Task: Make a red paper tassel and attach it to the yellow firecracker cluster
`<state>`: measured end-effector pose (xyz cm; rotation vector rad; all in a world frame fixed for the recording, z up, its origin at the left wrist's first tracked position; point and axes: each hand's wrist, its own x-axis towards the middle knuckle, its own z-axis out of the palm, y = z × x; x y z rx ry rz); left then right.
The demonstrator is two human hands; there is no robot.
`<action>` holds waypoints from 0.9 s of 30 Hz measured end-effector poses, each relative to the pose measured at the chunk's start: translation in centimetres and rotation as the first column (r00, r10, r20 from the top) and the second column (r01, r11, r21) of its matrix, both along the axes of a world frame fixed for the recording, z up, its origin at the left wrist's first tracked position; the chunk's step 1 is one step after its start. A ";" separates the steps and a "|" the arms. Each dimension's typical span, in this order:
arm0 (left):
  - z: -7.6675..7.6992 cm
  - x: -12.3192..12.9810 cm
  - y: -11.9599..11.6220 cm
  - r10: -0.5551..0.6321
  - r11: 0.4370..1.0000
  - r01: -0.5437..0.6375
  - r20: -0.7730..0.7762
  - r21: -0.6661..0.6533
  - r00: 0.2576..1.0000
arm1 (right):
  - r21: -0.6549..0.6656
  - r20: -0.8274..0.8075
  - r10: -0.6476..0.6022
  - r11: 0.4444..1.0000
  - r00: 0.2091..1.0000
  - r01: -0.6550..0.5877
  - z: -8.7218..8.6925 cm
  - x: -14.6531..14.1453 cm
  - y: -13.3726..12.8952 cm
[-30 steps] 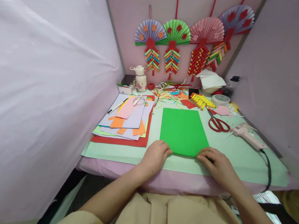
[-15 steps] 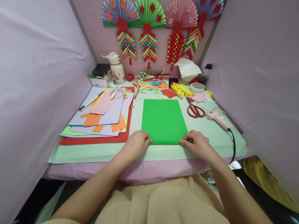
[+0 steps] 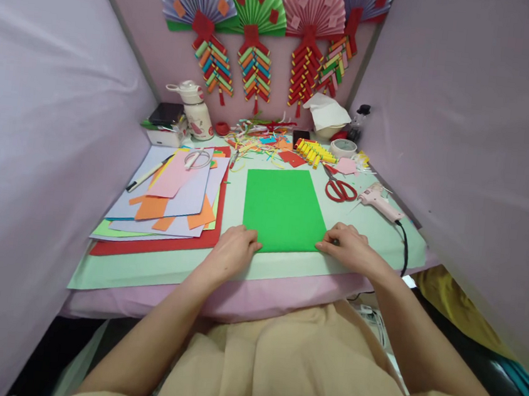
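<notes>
A green sheet of paper (image 3: 284, 209) lies flat on the table in front of me. My left hand (image 3: 234, 250) is closed at its near left corner, thumb and fingers on the edge. At the near right corner my right hand (image 3: 347, 246) pinches the paper the same way. Both fingertips touch the sheet at its near edge, and how much paper is tucked between them is partly hidden. Red-handled scissors (image 3: 339, 190) rest just beyond the paper's right side.
Stacked coloured paper (image 3: 184, 189) with a pen (image 3: 148, 173) on top lies left. A corded glue gun (image 3: 381, 204) is at right. Behind are paper scraps (image 3: 261, 141), yellow paper rolls (image 3: 316, 153), tape (image 3: 343, 148) and a bottle (image 3: 198, 118). Paper fans (image 3: 257, 2) hang on the wall.
The view has shifted slightly, so everything sits a little further left and most things a little higher. Both hands stay at the green sheet's near corners.
</notes>
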<state>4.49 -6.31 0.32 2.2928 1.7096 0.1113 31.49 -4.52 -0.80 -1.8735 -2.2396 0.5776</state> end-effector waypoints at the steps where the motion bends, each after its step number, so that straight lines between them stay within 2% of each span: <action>1: 0.0 0.0 0.0 -0.001 1.000 0.001 0.000 -0.004 1.000 | -0.003 0.003 0.000 1.000 1.000 0.000 0.0 0.0 -0.1; 7: 0.0 0.0 0.2 0.000 1.000 0.000 -0.006 -0.006 1.000 | 0.003 0.017 0.016 1.000 1.000 -0.016 0.0 0.0 0.2; 14: -0.3 -0.2 1.0 0.073 0.995 -0.074 0.020 0.072 0.997 | 0.022 0.004 -0.009 1.000 1.000 0.009 -0.4 -0.3 1.6; 21: -0.1 -0.5 0.5 0.095 0.995 -0.094 -0.039 0.019 0.995 | 0.039 0.002 -0.007 0.999 1.000 0.006 -0.6 0.4 1.1; 27: -0.1 -0.6 0.7 0.077 0.997 -0.077 -0.058 -0.006 0.995 | -0.001 0.041 0.021 1.000 0.999 -0.020 -0.5 0.6 1.4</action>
